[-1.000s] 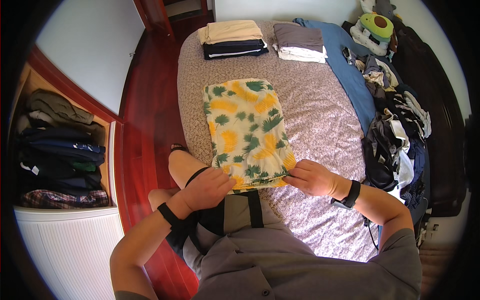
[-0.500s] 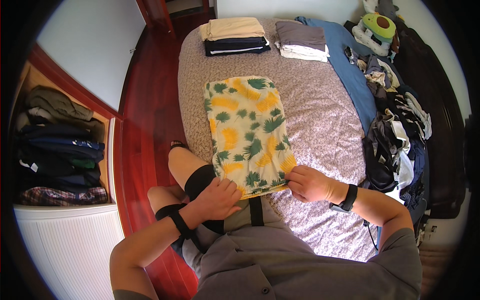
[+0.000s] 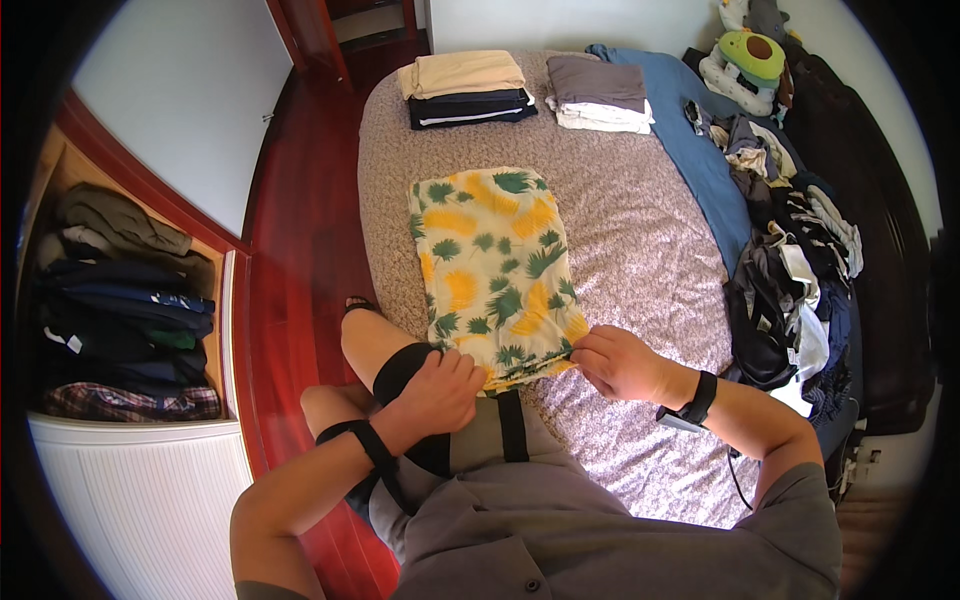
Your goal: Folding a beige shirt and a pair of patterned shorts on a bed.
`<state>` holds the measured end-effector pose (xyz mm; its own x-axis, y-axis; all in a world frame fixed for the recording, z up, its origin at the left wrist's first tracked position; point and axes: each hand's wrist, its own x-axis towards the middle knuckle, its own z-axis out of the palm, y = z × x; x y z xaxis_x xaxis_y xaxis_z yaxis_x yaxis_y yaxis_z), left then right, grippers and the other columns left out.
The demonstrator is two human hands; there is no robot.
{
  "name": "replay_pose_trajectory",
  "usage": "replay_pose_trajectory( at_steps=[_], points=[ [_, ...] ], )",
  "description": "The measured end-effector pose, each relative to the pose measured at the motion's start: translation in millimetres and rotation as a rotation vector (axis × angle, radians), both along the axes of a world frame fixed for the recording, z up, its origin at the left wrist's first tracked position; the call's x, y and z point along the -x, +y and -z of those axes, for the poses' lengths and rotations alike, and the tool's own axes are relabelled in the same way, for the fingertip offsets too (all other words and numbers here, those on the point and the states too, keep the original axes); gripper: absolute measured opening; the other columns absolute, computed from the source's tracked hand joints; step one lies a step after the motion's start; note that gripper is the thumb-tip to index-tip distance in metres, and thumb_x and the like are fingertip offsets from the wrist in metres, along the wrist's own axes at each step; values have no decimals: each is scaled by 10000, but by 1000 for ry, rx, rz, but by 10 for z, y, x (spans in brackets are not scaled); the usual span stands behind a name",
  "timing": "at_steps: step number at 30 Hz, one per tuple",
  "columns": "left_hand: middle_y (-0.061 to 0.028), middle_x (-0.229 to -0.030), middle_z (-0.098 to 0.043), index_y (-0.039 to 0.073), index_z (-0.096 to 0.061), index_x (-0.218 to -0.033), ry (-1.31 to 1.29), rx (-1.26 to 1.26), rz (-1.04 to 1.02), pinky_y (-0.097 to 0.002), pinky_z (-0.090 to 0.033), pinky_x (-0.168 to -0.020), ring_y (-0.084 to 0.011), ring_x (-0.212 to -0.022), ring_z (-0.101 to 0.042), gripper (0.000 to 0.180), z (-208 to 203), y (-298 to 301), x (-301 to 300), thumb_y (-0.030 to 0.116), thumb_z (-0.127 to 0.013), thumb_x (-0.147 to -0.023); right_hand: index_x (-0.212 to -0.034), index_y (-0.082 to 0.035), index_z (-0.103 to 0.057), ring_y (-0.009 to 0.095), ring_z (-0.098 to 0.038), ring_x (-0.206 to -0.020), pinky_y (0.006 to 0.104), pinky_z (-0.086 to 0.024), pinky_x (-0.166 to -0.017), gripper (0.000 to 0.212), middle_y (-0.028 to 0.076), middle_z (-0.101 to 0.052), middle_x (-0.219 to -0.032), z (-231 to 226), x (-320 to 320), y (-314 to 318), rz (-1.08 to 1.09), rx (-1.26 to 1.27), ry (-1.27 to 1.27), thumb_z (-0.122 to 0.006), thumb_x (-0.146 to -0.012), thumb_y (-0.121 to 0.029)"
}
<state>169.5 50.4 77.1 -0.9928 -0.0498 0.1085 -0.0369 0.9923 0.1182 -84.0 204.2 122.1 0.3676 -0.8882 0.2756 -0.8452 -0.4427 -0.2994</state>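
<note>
A cream cloth garment (image 3: pixel 500 270) with yellow and green leaf prints lies folded into a long rectangle on the bed. Its exact kind cannot be made out. My left hand (image 3: pixel 443 392) pinches the near left corner, and my right hand (image 3: pixel 612 363) grips the near right corner. Between the two hands the near edge shows several layers and is slightly lifted over my lap. The fingertips of both hands are partly hidden by the knuckles and cloth.
Folded piles stand at the bed's far end: beige and dark clothes (image 3: pixel 465 90), and grey and white ones (image 3: pixel 600 95). Loose clothes (image 3: pixel 790 270) heap along the right side beside a blue cloth (image 3: pixel 690 170) and plush toys (image 3: pixel 752 65). An open compartment of clothes (image 3: pixel 130 300) is at left.
Both hands keep hold of the near corners. The garment's near edge looks slightly more bunched and raised. The view has shifted a little, so the far piles sit lower.
</note>
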Motion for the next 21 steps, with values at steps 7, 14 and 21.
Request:
replay_pose_trajectory(
  at_steps=[7,14,21],
  points=[
    [-71,-798,-463,82,-499,-803,-10,42,24,-330,-354,-678,-223,-790,-468,172,172,-5,7,196,-579,-700,-850,-44,-535,239,-520,-761,322,-457,-677,209,70,-514,-807,41,27,2,-72,-73,83,-605,-653,-57],
    [-66,-808,-489,71,-525,-794,-84,-57,69,-318,-384,-682,-216,-824,-494,98,120,-40,21,141,-490,-735,-871,-65,-530,230,-525,-784,329,-455,-677,235,55,-524,-832,112,13,66,-63,-175,151,-604,-648,-66],
    [-112,-825,-497,32,-521,-850,4,-285,82,-371,-431,-716,-290,-811,-506,140,-497,-341,99,52,-526,-712,-1001,-17,-548,262,-550,-718,350,-467,-579,331,88,-548,-782,-328,88,-38,90,-30,5,-592,-674,16]
  ],
)
